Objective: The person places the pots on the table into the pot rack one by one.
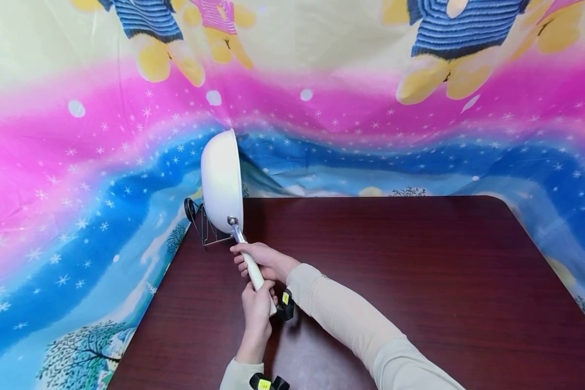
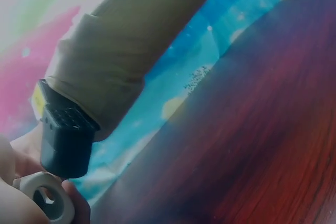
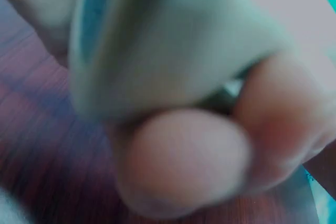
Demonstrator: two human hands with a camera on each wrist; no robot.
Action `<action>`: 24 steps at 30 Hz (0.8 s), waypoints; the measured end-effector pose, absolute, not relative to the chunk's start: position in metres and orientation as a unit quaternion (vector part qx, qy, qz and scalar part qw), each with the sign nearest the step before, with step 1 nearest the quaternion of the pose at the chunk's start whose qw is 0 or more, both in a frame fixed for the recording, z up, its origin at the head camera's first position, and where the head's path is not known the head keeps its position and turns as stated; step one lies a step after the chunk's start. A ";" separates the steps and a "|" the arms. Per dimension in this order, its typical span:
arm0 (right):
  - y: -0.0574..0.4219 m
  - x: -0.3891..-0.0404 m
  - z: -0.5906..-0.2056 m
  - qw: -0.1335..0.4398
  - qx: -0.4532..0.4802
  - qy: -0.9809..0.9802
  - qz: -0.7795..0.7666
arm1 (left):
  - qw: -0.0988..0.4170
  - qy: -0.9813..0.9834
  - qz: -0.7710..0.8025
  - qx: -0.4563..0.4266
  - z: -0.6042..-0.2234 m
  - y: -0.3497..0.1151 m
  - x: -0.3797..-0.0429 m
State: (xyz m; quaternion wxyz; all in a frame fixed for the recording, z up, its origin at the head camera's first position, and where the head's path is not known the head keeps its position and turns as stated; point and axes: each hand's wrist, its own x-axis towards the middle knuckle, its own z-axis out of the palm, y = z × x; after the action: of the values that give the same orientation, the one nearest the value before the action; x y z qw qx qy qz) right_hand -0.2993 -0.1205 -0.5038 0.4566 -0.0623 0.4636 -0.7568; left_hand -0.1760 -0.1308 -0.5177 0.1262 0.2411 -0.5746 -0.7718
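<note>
A white wok [image 1: 219, 179] stands on its side, its open face to the right, at the black wire rack [image 1: 206, 233] on the table's far left corner. From its metal bracket a long pale handle [image 1: 255, 273] slants down toward me. My right hand [image 1: 265, 261] grips the upper part of this handle near the bracket. Lower down, my left hand [image 1: 257, 306] is wrapped round the handle's end. In the left wrist view, the handle's end with its hanging hole [image 2: 64, 203] sticks out between the fingers. Close up and blurred, curled fingers [image 3: 189, 156] press against the handle in the right wrist view.
The dark red-brown table [image 1: 395, 271] extends to the right of both arms. A patterned cloth [image 1: 346, 97] with pink and blue bands hangs behind and beside it. Each wrist wears a small black camera [image 1: 285, 306].
</note>
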 end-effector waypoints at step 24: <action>-0.047 -0.310 -0.492 0.419 -0.158 0.473 -0.759 | 0.190 -0.780 -0.554 0.221 -0.496 -0.149 -0.175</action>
State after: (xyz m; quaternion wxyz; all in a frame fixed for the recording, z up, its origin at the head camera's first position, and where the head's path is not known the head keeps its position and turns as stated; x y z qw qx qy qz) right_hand -0.3096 -0.0471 -0.4924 0.4194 -0.1582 0.4727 -0.7587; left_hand -0.1749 -0.1494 -0.4963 0.1896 0.2212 -0.7798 -0.5542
